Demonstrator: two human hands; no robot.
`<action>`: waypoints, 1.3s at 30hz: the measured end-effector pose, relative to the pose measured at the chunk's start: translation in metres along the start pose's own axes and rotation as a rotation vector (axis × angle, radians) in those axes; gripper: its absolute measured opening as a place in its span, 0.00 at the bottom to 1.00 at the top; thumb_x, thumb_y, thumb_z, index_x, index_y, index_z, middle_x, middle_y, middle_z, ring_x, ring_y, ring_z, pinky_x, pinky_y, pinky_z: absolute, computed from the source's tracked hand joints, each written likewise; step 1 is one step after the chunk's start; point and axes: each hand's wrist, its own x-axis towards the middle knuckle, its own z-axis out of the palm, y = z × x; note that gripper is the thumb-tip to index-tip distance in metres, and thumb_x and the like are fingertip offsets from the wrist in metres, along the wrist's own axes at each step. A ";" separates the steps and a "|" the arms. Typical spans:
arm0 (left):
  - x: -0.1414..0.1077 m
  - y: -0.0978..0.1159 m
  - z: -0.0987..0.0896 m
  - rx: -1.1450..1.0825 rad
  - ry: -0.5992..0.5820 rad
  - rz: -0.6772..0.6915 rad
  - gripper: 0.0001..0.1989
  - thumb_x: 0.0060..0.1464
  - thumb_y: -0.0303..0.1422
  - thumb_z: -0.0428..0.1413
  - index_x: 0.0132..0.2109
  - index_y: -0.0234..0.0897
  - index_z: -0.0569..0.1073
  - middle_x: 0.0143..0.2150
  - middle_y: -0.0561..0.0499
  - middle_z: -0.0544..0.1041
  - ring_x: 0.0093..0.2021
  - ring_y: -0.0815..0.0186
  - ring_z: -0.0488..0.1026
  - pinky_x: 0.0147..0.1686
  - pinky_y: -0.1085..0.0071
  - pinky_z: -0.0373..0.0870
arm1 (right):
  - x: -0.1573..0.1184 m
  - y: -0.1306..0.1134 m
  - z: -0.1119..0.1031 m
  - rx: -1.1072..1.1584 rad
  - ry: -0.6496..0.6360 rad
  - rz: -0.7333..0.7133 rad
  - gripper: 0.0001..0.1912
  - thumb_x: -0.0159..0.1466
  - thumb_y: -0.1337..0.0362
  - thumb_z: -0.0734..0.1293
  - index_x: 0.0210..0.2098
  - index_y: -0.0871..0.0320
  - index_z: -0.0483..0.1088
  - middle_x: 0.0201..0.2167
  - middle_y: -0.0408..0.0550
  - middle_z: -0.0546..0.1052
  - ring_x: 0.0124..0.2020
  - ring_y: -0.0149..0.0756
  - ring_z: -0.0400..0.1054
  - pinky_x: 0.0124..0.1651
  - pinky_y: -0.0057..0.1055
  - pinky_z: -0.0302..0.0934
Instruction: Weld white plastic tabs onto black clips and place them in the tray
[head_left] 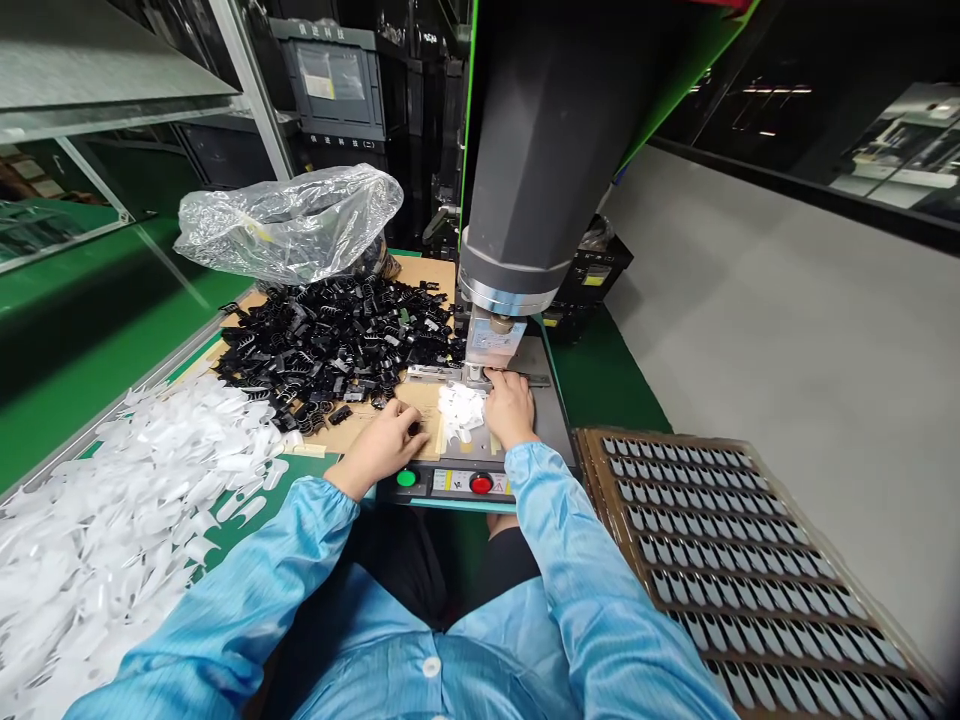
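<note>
My left hand (381,442) rests low over the tan board, its fingers curled round a small black plastic part (413,428) that shows only in part. Under the machine's head (517,200), my right hand (511,408) reaches to the metal fixture (435,373). Its fingertips are together at the fixture, and what they hold or press there is hidden. Between both hands lies a small heap of white pieces (461,408). Beyond my left hand spreads a large pile of black plastic parts (330,345).
Many curved white plastic pieces (127,530) cover the left side of the bench. A clear plastic bag (292,225) stands behind the black pile. A green button (406,478) and red button (481,484) sit at the machine's front. At right is a filled brown tray (675,434).
</note>
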 end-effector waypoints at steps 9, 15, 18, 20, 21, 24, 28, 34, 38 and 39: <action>0.004 -0.017 -0.001 -0.004 -0.014 -0.009 0.09 0.63 0.25 0.55 0.48 0.40 0.75 0.49 0.43 0.77 0.51 0.55 0.78 0.53 0.59 0.78 | -0.002 -0.001 -0.005 0.014 -0.021 0.016 0.30 0.70 0.73 0.60 0.69 0.48 0.68 0.58 0.55 0.72 0.57 0.50 0.61 0.58 0.41 0.58; 0.016 -0.010 -0.013 -0.069 -0.087 -0.078 0.10 0.63 0.30 0.58 0.49 0.41 0.81 0.48 0.47 0.84 0.46 0.57 0.82 0.49 0.63 0.79 | -0.003 -0.001 -0.007 0.008 -0.064 0.010 0.32 0.70 0.73 0.60 0.71 0.49 0.65 0.59 0.56 0.71 0.58 0.50 0.61 0.59 0.41 0.58; 0.041 0.002 -0.011 -0.149 -0.011 -0.146 0.12 0.64 0.37 0.61 0.52 0.42 0.82 0.46 0.49 0.85 0.42 0.59 0.82 0.46 0.64 0.79 | -0.004 -0.001 -0.005 0.019 -0.047 0.012 0.32 0.70 0.73 0.60 0.71 0.49 0.66 0.59 0.56 0.72 0.58 0.50 0.61 0.58 0.41 0.59; 0.064 0.011 -0.002 -0.204 0.057 -0.164 0.13 0.64 0.36 0.62 0.54 0.42 0.82 0.46 0.49 0.85 0.43 0.60 0.82 0.48 0.63 0.79 | -0.004 -0.001 -0.003 0.031 -0.036 0.016 0.32 0.70 0.73 0.60 0.71 0.49 0.66 0.58 0.56 0.72 0.57 0.51 0.62 0.58 0.41 0.59; 0.077 0.015 0.003 -0.228 0.086 -0.164 0.13 0.64 0.35 0.62 0.54 0.41 0.82 0.46 0.49 0.85 0.43 0.60 0.81 0.48 0.63 0.78 | -0.005 -0.001 -0.003 0.036 -0.033 0.017 0.32 0.70 0.72 0.60 0.71 0.49 0.66 0.58 0.56 0.73 0.57 0.51 0.62 0.58 0.42 0.60; 0.110 0.024 0.024 -0.274 0.125 -0.151 0.12 0.64 0.35 0.63 0.53 0.38 0.82 0.45 0.47 0.84 0.41 0.61 0.80 0.48 0.64 0.78 | -0.006 -0.001 -0.004 0.039 -0.038 0.016 0.31 0.70 0.71 0.60 0.71 0.49 0.65 0.58 0.57 0.73 0.57 0.51 0.62 0.58 0.42 0.60; 0.133 0.030 0.044 -0.232 0.142 -0.100 0.11 0.65 0.34 0.62 0.51 0.35 0.81 0.45 0.45 0.81 0.41 0.61 0.78 0.48 0.65 0.77 | -0.007 -0.001 -0.006 0.032 -0.044 0.005 0.30 0.70 0.70 0.62 0.71 0.50 0.65 0.58 0.57 0.74 0.58 0.51 0.62 0.58 0.42 0.60; 0.133 0.034 0.052 -0.018 0.097 0.097 0.14 0.71 0.36 0.55 0.56 0.36 0.79 0.51 0.41 0.77 0.53 0.56 0.75 0.58 0.60 0.73 | -0.007 0.001 -0.006 0.039 -0.034 -0.012 0.29 0.72 0.70 0.60 0.70 0.49 0.66 0.57 0.57 0.73 0.57 0.51 0.62 0.58 0.42 0.60; 0.133 0.034 0.047 0.121 0.032 0.141 0.16 0.72 0.40 0.53 0.56 0.35 0.79 0.51 0.39 0.76 0.54 0.52 0.73 0.60 0.55 0.70 | -0.004 -0.002 -0.008 0.041 -0.012 -0.015 0.27 0.71 0.70 0.61 0.68 0.49 0.68 0.56 0.56 0.74 0.57 0.51 0.63 0.57 0.42 0.62; 0.133 0.034 0.045 0.134 0.014 0.140 0.17 0.72 0.40 0.53 0.57 0.36 0.78 0.52 0.39 0.76 0.54 0.52 0.73 0.60 0.55 0.70 | -0.003 -0.002 -0.009 0.047 -0.010 -0.015 0.28 0.70 0.71 0.62 0.67 0.49 0.68 0.56 0.56 0.73 0.57 0.51 0.63 0.57 0.42 0.62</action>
